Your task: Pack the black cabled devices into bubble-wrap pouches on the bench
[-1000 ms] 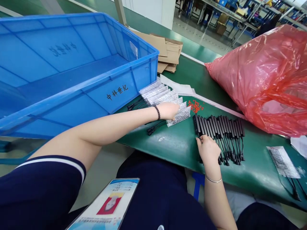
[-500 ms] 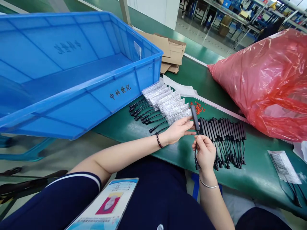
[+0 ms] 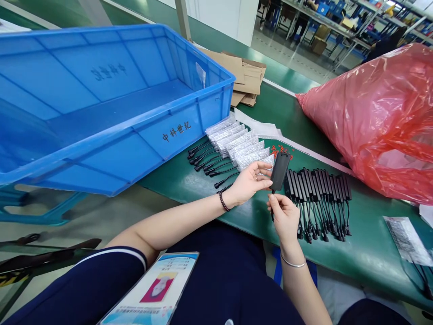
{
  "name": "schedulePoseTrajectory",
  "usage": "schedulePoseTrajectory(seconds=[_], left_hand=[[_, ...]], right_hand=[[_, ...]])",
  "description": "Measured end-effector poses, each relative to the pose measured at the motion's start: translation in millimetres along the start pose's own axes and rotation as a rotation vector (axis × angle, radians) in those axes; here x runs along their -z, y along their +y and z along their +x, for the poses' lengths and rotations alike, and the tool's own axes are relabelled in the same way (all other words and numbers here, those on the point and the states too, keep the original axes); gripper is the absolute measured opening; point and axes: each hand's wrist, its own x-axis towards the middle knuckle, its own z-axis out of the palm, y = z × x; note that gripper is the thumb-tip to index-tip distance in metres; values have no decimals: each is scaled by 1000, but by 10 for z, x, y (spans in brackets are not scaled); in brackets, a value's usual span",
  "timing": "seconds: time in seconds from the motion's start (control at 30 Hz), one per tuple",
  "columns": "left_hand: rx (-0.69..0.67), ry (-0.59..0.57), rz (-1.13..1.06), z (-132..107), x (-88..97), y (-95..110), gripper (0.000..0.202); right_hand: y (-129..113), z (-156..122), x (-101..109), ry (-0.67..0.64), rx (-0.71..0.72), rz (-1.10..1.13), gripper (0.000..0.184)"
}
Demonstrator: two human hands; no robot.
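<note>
A flat black rectangular box with a cable (image 3: 280,171) is raised above the table, its broad face turned towards me. My left hand (image 3: 252,183) grips its left edge, thumb at the lower corner. Just below the box, my right hand (image 3: 284,214) pinches the cable; the cable's lower part is mostly hidden by the fingers. To the right lies a row of several similar black boxes with cables (image 3: 318,185). On the left, several boxes in silvery bubble bags (image 3: 243,144) lie in a row, their cables sticking out. Small red rings (image 3: 290,155) are scattered behind the held box.
A large blue crate (image 3: 149,151) stands at the left on the green table (image 3: 338,257). Flattened cardboard (image 3: 252,79) lies behind it. A big red plastic bag (image 3: 368,117) fills the right side. One more bubble-bagged piece (image 3: 407,239) lies near the right edge.
The black box has turned from its narrow side to its broad face. My left fingers have come onto its edge, and the right hand still pinches the cable. The view has shifted slightly.
</note>
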Motion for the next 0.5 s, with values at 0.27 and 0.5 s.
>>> schedulePoseTrajectory(seconds=[0.27, 0.5], left_hand=[[103, -61, -10, -161, -102, 93, 43], [204, -260, 207, -367, -22, 237, 51]], right_hand=[[-113, -70, 22, -4, 530, -600, 14], [-500, 220, 204, 25, 638, -432, 9]])
